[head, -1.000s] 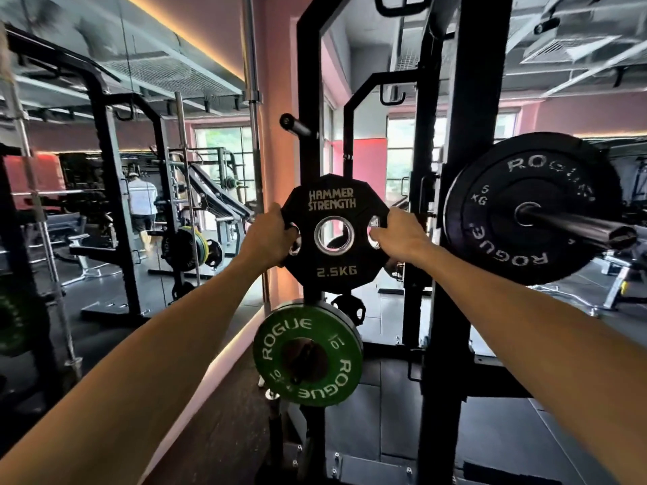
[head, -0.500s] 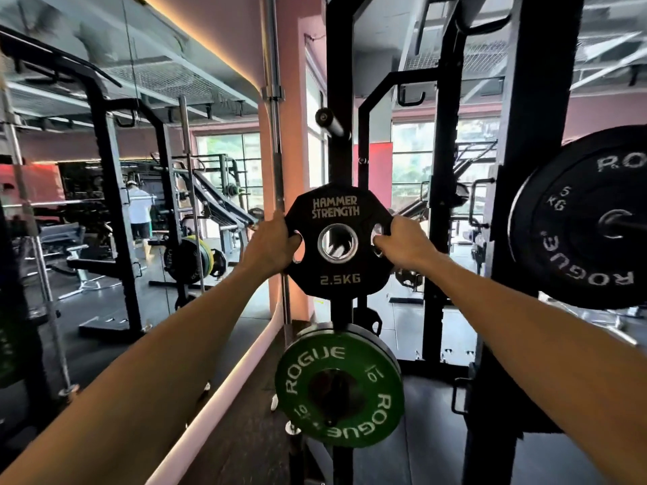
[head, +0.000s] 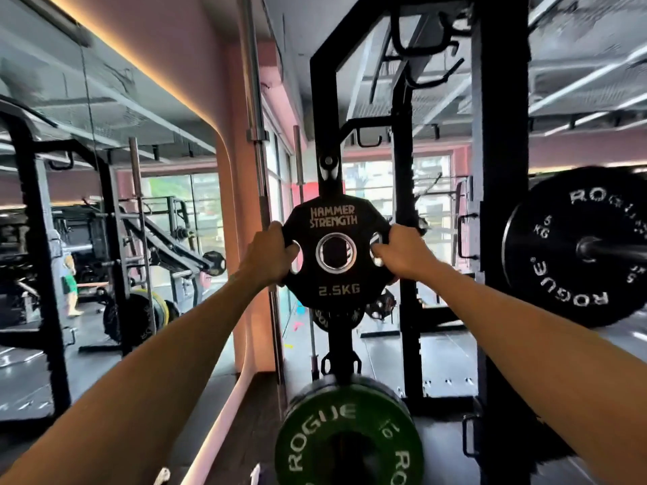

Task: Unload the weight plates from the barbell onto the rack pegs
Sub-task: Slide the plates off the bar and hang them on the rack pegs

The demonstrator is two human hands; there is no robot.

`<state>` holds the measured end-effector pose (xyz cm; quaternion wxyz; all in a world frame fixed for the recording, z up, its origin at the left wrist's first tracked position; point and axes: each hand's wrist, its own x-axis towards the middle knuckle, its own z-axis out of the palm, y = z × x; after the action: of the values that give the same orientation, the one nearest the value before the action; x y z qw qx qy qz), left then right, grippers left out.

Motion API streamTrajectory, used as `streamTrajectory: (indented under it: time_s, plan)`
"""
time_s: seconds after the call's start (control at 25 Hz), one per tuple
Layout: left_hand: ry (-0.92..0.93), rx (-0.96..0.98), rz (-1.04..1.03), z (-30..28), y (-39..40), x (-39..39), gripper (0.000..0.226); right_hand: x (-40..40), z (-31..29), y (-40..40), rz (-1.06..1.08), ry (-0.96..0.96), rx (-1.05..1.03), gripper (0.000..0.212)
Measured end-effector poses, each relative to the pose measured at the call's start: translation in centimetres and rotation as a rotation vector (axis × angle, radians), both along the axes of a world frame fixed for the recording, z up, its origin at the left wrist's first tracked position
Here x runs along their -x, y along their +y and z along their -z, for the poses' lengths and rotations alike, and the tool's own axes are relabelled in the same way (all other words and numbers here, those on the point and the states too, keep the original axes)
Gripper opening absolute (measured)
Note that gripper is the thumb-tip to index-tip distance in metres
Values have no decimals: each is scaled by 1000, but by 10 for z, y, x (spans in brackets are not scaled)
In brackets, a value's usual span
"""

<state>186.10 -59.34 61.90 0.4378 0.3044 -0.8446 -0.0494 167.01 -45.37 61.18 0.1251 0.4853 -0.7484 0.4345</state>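
A black 2.5 kg plate (head: 335, 281) marked Hammer Strength is held upright in front of the black rack upright (head: 324, 110). My left hand (head: 269, 255) grips its left edge through a grip hole and my right hand (head: 399, 253) grips its right edge the same way. An empty rack peg (head: 328, 162) points toward me just above the plate. Below it a green 10 kg Rogue plate (head: 346, 435) hangs on a lower peg. At the right, a black 5 kg Rogue plate (head: 567, 274) sits on the barbell sleeve (head: 616, 249).
A thick black rack post (head: 500, 204) stands between the held plate and the barbell. A mirror wall (head: 87, 222) on the left reflects other racks and a person. A spare barbell (head: 255, 117) stands upright beside the pink wall. Dark rubber floor lies below.
I have stepped closer to the rack and the view has shifted. The plate, still in both hands, now sits centred on the upright just under the empty peg.
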Motion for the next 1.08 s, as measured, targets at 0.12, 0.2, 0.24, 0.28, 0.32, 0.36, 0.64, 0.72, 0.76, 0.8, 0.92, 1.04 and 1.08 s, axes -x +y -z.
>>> streamTrajectory:
  time_s: [0.12, 0.2, 0.24, 0.28, 0.32, 0.36, 0.64, 0.72, 0.76, 0.8, 0.92, 1.04, 1.08]
  plan:
    - [37, 42, 29, -51, -2, 0, 27, -3, -49, 2, 14, 30, 68, 17]
    - [70, 91, 28, -82, -1, -1, 25, -7, -78, 7, 6, 48, 118, 15]
    - [87, 116, 25, -95, 1, -2, 25, -9, -92, 9, -8, 50, 135, 15]
    - [101, 134, 28, -107, 2, -2, 25, -11, -104, 12, -18, 48, 146, 14]
    - [117, 149, 33, -117, 4, -1, 26, -13, -116, 15, -14, 64, 157, 13]
    - [134, 162, 36, -125, 6, 0, 27, -15, -125, 18, 1, 87, 167, 11]
    - [165, 183, 5, -143, 6, 11, 26, 4, -141, 12, -69, 62, 172, 16]
    - [188, 183, 6, -142, 4, 16, 25, 11, -143, 6, -91, 71, 175, 13]
    - [197, 181, 9, -141, 1, 20, 25, 15, -144, 2, -101, 75, 175, 12]
    - [195, 177, 8, -141, -3, 24, 24, 19, -145, -3, -106, 76, 172, 12]
    - [166, 179, -8, -142, -28, 37, 24, 32, -145, -24, -116, 68, 164, 11]
    - [137, 200, 7, -148, -56, 52, 22, 46, -144, -51, -118, 29, 166, 19]
    - [126, 207, 6, -151, -67, 57, 22, 52, -146, -61, -112, 20, 159, 22]
